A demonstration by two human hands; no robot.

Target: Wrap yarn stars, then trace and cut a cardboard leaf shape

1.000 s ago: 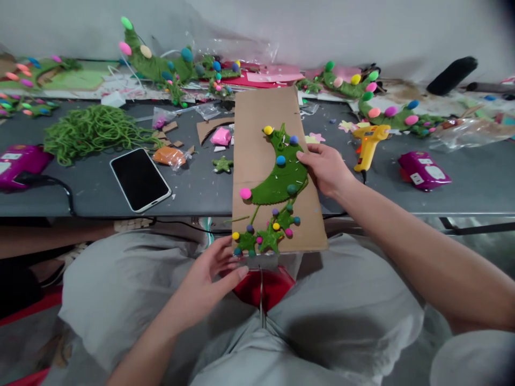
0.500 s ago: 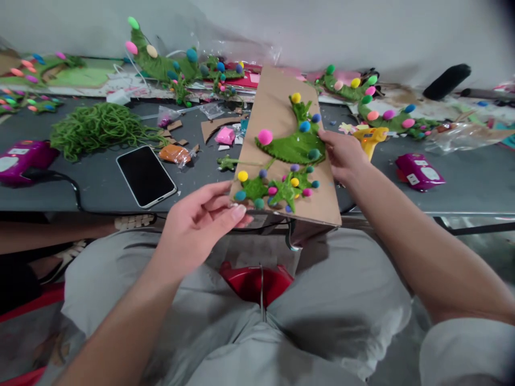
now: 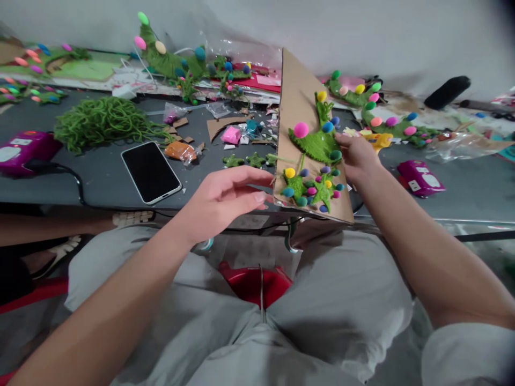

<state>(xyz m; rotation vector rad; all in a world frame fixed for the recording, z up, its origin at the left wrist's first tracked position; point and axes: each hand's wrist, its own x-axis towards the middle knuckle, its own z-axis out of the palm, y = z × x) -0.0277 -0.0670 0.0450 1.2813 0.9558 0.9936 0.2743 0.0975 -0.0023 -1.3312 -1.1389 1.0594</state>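
Observation:
A tilted cardboard sheet [image 3: 300, 80] carries a green moon-shaped piece [image 3: 317, 145] and green stars [image 3: 324, 192] with coloured pompoms. My right hand [image 3: 358, 158] is closed on the sheet's right edge, its fingers partly hidden behind the board. At the sheet's lower left edge is my left hand [image 3: 225, 198], fingers stretched out and loosely apart, the tips touching or very near the cardboard. Small green stars [image 3: 255, 159] lie on the table just left of the sheet. Behind my right hand a yellow glue gun [image 3: 378, 140] partly shows.
On the grey table [image 3: 209, 185] are a phone [image 3: 151, 172], green yarn [image 3: 104, 123], an orange packet [image 3: 179, 151] and purple devices [image 3: 420, 178]. Decorated green pieces [image 3: 169, 61] stand along the wall. A person's foot [image 3: 60, 254] shows at left.
The cardboard has shifted right and turned, its left edge now raised. My left hand has moved right and opened its fingers. More small stars show on the table.

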